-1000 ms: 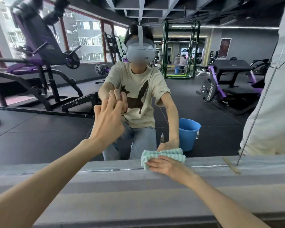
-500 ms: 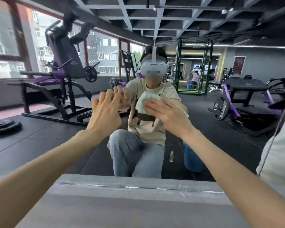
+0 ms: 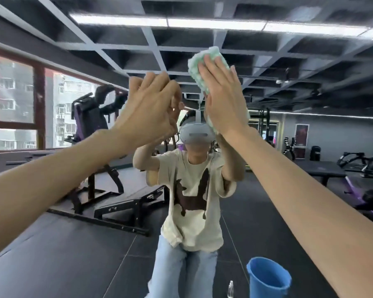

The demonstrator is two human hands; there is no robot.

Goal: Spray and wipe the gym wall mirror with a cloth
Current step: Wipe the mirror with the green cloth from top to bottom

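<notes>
High on the mirror, wiping stage in hand: right hand presses cloth flat-fingered, left hand flat and empty, spray bottle on floor; more glass probably remains.

Green-white cloth: nubby, terry-like pile, soft, matt. Wall mirror: smooth glossy glass. Blue bucket: smooth plastic, slight sheen. Spray bottle: clear plastic, mostly cut off. Reflected: floor of dark matt rubber-looking tiles; machine frame of black matt painted metal; T-shirt of cream soft fabric, dark print; jeans of pale denim; headset of white smooth plastic.
</notes>
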